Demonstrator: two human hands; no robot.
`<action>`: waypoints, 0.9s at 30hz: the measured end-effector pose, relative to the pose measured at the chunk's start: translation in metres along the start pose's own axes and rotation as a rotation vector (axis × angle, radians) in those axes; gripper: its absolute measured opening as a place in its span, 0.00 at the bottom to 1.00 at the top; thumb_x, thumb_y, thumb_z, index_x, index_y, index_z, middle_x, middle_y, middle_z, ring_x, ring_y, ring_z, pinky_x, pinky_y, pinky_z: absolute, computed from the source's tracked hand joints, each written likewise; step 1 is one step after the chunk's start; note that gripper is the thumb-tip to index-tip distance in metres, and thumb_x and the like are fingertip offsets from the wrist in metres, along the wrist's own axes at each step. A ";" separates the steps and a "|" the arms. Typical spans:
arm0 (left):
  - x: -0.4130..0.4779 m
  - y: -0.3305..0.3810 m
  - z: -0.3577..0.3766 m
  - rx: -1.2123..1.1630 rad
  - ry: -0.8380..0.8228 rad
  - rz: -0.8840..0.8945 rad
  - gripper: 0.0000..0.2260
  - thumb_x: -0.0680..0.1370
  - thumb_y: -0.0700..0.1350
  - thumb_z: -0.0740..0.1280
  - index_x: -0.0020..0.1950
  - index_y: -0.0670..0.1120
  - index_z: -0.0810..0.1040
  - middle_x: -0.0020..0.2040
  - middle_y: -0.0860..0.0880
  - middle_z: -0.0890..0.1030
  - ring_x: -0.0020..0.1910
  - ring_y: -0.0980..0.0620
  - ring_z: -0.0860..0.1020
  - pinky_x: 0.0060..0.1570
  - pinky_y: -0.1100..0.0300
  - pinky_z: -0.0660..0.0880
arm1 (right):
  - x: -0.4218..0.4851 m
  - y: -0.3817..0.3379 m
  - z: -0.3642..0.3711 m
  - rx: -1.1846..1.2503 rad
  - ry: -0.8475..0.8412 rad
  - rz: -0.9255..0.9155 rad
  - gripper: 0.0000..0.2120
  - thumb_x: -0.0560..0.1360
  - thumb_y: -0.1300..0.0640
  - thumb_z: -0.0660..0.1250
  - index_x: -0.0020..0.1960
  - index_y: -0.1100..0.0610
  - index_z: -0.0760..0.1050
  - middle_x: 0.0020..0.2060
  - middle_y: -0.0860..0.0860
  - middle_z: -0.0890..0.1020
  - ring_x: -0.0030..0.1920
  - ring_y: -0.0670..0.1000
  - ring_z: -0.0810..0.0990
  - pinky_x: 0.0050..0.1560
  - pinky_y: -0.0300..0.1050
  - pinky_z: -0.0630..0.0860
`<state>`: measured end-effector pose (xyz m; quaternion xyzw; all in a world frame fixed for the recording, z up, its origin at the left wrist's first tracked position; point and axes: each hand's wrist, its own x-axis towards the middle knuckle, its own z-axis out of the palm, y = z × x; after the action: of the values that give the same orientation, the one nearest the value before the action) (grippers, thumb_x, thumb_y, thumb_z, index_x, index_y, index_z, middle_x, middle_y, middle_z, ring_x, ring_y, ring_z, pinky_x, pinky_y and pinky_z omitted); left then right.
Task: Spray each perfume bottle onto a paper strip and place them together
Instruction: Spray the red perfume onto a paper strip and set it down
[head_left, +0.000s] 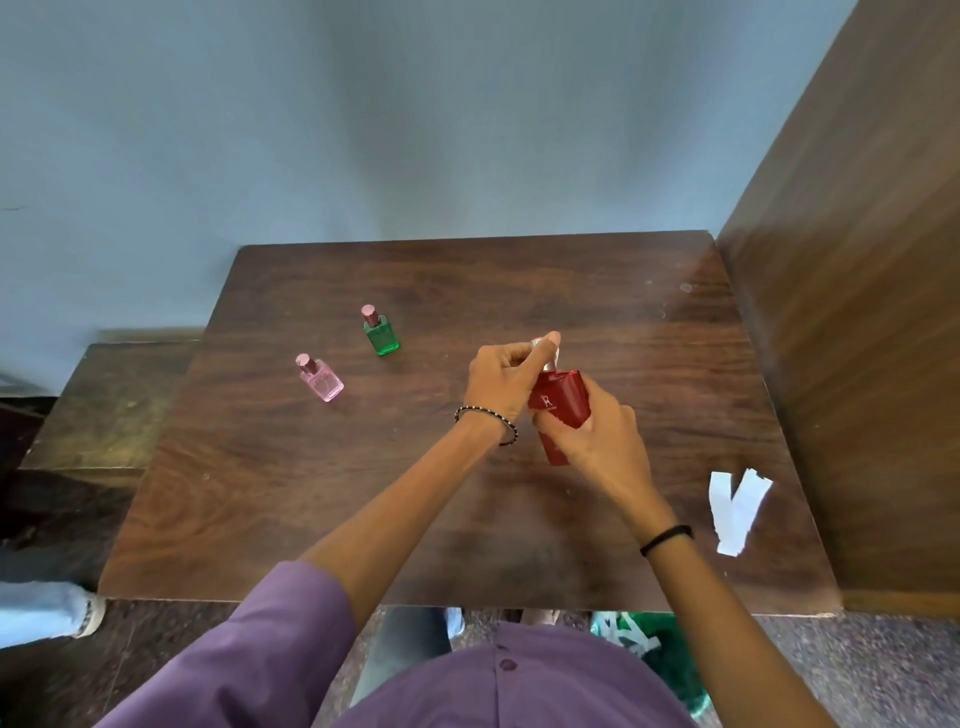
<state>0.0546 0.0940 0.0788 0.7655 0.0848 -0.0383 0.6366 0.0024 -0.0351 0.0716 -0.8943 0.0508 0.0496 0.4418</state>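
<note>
Purple shirt (519, 680) fills the bottom edge, with a rolled sleeve (270, 639) on the left arm. Both hands meet over the middle of the wooden table (311, 493). The right hand (597, 441) has its fingers curled round the body of the red bottle (561, 400), holding it tilted above the tabletop. The left hand (501, 382) pinches the bottle's top – whether the cap is on or coming off cannot be told. To the left, well apart from the hands, a pink bottle (321, 379) and a green bottle (381, 332) stand upright near each other, caps on. Two white paper strips (737, 512) lie near the table's right front corner – their lower ends overlapping in a V.
</note>
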 end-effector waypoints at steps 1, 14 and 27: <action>0.000 0.000 -0.001 0.004 -0.010 -0.001 0.30 0.76 0.60 0.70 0.34 0.31 0.75 0.29 0.44 0.64 0.30 0.51 0.64 0.36 0.59 0.65 | 0.002 0.001 -0.005 0.116 -0.086 0.018 0.14 0.71 0.41 0.74 0.53 0.44 0.77 0.39 0.43 0.84 0.42 0.44 0.83 0.43 0.45 0.80; 0.021 0.009 -0.017 -0.319 0.031 -0.133 0.18 0.76 0.49 0.74 0.41 0.32 0.83 0.42 0.41 0.87 0.43 0.44 0.87 0.44 0.62 0.82 | -0.011 0.027 -0.032 0.849 -0.667 0.239 0.18 0.72 0.53 0.80 0.60 0.54 0.82 0.53 0.67 0.85 0.43 0.64 0.86 0.43 0.52 0.83; 0.017 0.017 -0.013 -0.232 -0.090 -0.235 0.17 0.74 0.52 0.76 0.44 0.36 0.87 0.41 0.40 0.86 0.37 0.53 0.85 0.40 0.59 0.83 | -0.008 0.036 -0.038 1.182 -0.624 0.165 0.31 0.73 0.62 0.77 0.74 0.50 0.73 0.62 0.67 0.81 0.59 0.64 0.84 0.55 0.63 0.81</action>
<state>0.0737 0.1054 0.0950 0.6691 0.1488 -0.1367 0.7152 -0.0082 -0.0866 0.0673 -0.4391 0.0077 0.3030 0.8457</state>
